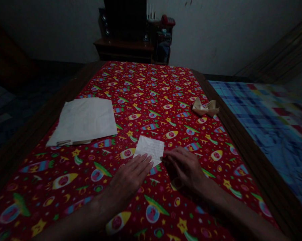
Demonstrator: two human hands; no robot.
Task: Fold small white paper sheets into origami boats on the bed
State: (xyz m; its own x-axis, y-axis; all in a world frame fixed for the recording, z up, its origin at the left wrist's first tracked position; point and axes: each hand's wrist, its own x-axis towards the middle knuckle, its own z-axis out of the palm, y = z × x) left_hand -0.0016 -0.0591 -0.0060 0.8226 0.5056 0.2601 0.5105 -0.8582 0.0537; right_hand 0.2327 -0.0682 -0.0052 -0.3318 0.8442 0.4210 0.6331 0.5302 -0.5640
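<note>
A small folded white paper (150, 147) lies on the red patterned tablecloth (151, 100) in front of me. My left hand (131, 175) lies flat with fingers stretched out, fingertips pressing the paper's near left edge. My right hand (183, 165) rests beside the paper's right corner, fingers extended and touching its edge. Neither hand has lifted the paper.
A stack of white sheets (84, 120) lies at the left of the table. A folded beige paper shape (205, 107) sits near the right edge. A bed with a checked blue cover (271, 113) stands to the right; a dark cabinet (133, 36) stands beyond the table.
</note>
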